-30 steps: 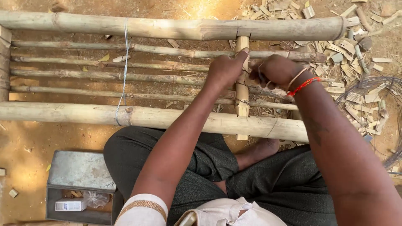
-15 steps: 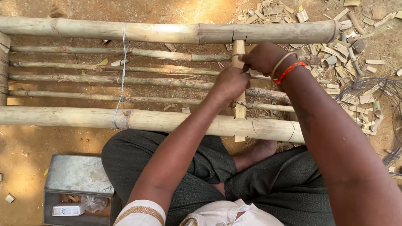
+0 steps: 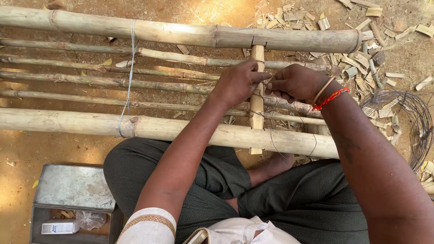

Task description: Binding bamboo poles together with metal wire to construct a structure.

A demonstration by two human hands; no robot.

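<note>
Sitting cross-legged with the thick bamboo pole (image 3: pixel 181 131) over my knees. My left hand (image 3: pixel 237 83) pinches the thin wire (image 3: pixel 271 135) against the short upright slat (image 3: pixel 257 90); my right hand (image 3: pixel 296 82), just beside it, is closed on the wire too. Best to keep it taut. It's dark and hair-thin, trailing toward me.

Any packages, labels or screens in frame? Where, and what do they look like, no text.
Small carton: lies flat in the open metal box at bottom left; rectangular, white with a blue mark.
Plastic bag: just right of the carton in the same box; clear, crumpled.
No signs or screens in view.
</note>
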